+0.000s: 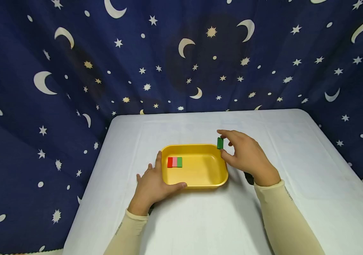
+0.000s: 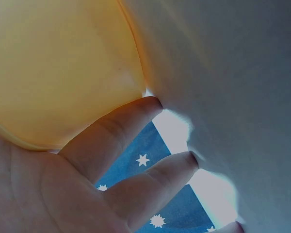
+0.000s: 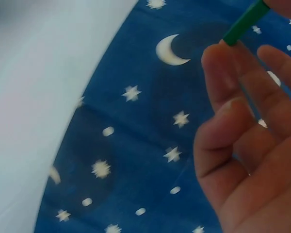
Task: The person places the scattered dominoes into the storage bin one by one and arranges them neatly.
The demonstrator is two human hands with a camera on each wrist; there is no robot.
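Observation:
In the head view, a yellow tray (image 1: 200, 173) lies on the white table. My left hand (image 1: 153, 184) rests against its left end, the thumb along the front rim and the index finger along the left side; the left wrist view shows the fingers (image 2: 150, 189) straight and spread. Between thumb and fingertip, my right hand (image 1: 246, 152) pinches a small green rectangular block (image 1: 220, 143), raised over the tray's back right corner. The right wrist view catches this block (image 3: 245, 24) edge-on. Inside the tray, a red block (image 1: 170, 162), a pink block (image 1: 174, 162) and another green block (image 1: 179, 162) sit side by side at the left.
The white cloth of the table (image 1: 283, 148) extends around the tray on all sides. A dark blue curtain (image 1: 200, 71) with moons and stars hangs behind the table and along its left and right sides.

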